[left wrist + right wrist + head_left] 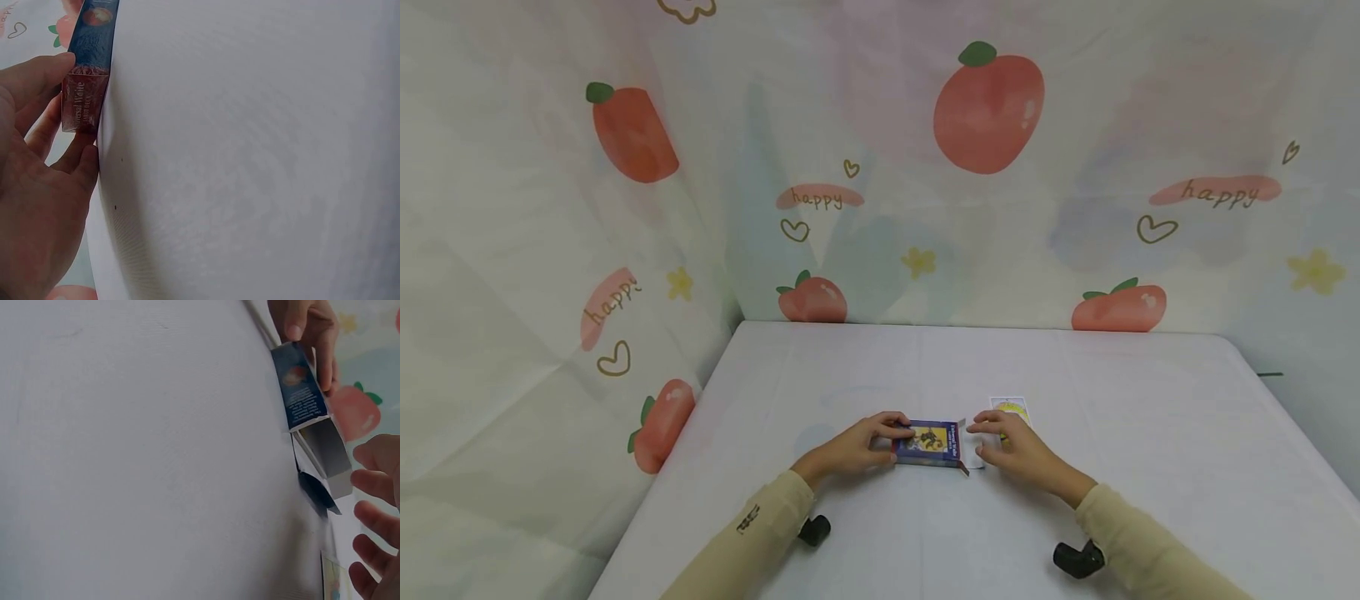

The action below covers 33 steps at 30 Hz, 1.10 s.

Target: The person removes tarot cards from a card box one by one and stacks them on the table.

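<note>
A blue tarot card box (929,442) lies flat on the white table, its picture side up. My left hand (855,444) grips the box's left end. In the left wrist view, that red end (85,103) with "Universal Waite" lettering sits between thumb and fingers. The right end stands open; in the right wrist view its pale inside (325,447) shows, with a dark flap (317,490) folded out below. My right hand (1026,454) hovers beside the opening, fingers loosely bent, spread and apart from the box. A colourful card (1011,406) lies behind it, partly hidden by the fingers.
The white table (850,358) meets a fruit-patterned cloth (985,233) at the back and another on the left. A black rounded object (1078,560) sits by the right sleeve, and a similar one (815,530) by the left sleeve.
</note>
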Motion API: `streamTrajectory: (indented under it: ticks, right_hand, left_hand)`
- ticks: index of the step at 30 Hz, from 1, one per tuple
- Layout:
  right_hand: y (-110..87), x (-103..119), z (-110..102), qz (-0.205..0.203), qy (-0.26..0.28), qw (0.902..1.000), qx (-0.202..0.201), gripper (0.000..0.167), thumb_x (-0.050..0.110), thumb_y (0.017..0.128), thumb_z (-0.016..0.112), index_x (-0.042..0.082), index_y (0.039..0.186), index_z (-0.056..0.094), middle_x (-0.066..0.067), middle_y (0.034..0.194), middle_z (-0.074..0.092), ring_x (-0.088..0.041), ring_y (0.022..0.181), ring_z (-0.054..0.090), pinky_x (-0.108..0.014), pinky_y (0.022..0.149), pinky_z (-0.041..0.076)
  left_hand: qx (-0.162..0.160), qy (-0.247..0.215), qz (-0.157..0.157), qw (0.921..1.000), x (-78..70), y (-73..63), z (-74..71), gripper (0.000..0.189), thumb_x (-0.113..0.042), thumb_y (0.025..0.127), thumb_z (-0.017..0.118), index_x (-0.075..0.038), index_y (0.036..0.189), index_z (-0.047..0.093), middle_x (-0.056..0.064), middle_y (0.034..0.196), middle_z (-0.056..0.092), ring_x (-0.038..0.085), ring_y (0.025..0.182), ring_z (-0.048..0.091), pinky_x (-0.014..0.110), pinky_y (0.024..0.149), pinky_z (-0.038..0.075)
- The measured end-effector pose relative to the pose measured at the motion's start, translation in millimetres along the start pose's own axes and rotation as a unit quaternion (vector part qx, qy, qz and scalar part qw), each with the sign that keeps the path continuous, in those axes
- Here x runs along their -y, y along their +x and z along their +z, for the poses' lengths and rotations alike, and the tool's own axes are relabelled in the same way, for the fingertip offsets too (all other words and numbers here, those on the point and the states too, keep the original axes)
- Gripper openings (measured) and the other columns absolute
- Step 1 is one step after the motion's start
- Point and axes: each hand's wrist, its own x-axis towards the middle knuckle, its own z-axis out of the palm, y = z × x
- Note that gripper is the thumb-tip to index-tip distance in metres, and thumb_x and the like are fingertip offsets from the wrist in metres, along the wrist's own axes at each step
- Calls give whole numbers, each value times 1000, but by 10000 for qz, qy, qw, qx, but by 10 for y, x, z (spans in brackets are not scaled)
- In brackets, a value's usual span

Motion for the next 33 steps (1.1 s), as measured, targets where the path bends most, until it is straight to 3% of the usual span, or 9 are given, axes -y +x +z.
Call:
streamTrajectory:
  ticks: [9,16,22,33]
  right_hand:
    - [-8,2,109,-1,-90,9999,137,34,13,88,76,6,121,72,-18,132,63,-42,125,55,-61,103,44]
    - [19,-13,116,-274,-12,9995,177,34,8,89,73,5,123,71,-18,131,63,-42,125,56,-60,103,43]
    - [47,-62,127,-27,90,9994,336,37,10,91,72,6,127,70,-17,135,61,-43,127,53,-63,105,41]
    - [106,-82,275,143,-492,9987,-13,46,21,85,80,2,125,71,-14,130,62,-35,120,52,-56,99,38]
  left_hand:
    - [4,-5,26,10000,-4,1,0,50,-7,94,68,-17,142,59,-2,152,46,21,151,33,50,125,26]
    - [3,-25,-15,10000,2,-5,-1,50,-8,95,67,-19,143,59,-3,153,45,21,152,31,50,125,26]
    - [12,-33,8,10000,5,-2,-3,50,-8,95,67,-18,143,59,-2,153,45,21,152,32,51,125,26]
    - [47,-18,161,9999,11,1,-5,50,-7,95,67,-16,144,58,-1,153,45,23,150,33,51,124,27]
